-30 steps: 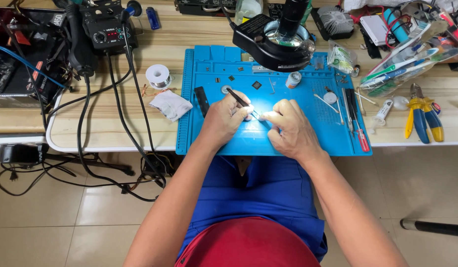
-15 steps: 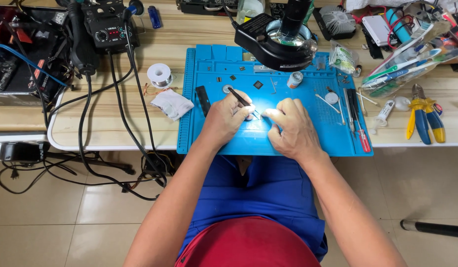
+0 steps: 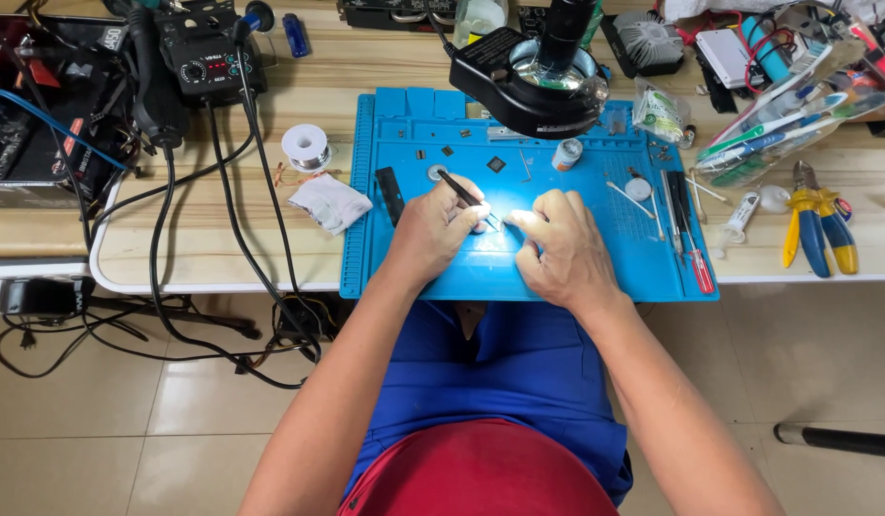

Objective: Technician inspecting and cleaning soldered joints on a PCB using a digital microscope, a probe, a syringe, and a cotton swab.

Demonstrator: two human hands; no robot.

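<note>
Two bare forearms, uncovered from elbow to wrist; no sleeves, no watch, no bracelet in view; left hand point(image 3: 433, 234) and right hand point(image 3: 562, 253) ungloved, no rings to be made out; fingernails short, as far as can be told. Red shirt point(image 3: 480, 473) at the bottom edge, plain, rounded over the belly; blue trousers point(image 3: 519, 368) over the lap, plain cloth, faint creases between the thighs. Face and feet out of view.
</note>
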